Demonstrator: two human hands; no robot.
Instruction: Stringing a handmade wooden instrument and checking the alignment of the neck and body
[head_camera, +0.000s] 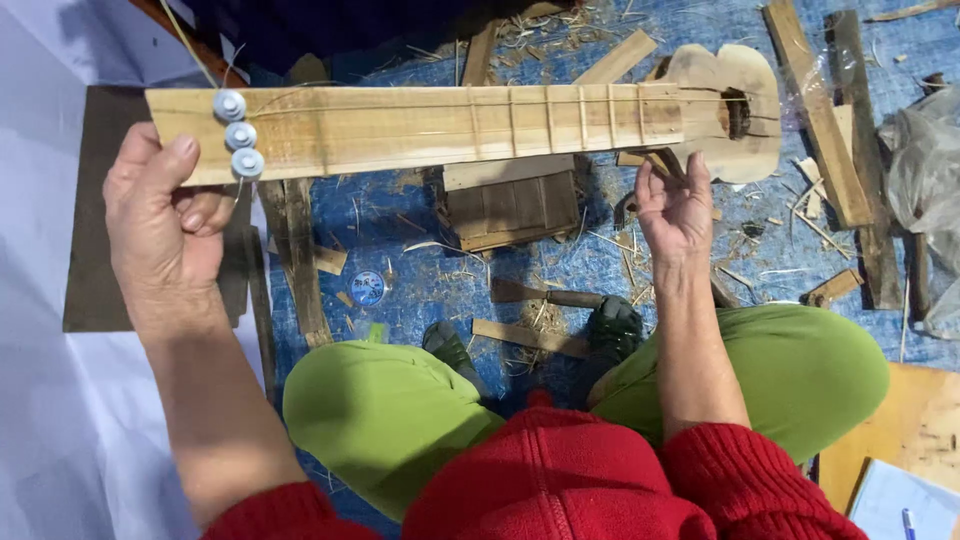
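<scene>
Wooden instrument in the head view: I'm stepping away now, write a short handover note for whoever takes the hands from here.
Left hand: grips the head end of the wooden instrument, thumb beside the three round metal pegs.
Right hand: open, palm up, fingers under the neck near the body; contact cannot be told.
Instrument: held level above the blue tarp, over a small wooden crate.
Done: strings run along the neck, fret ties wound on.
Left: judging by the scraps around, probably finishing; check string tension first.
</scene>
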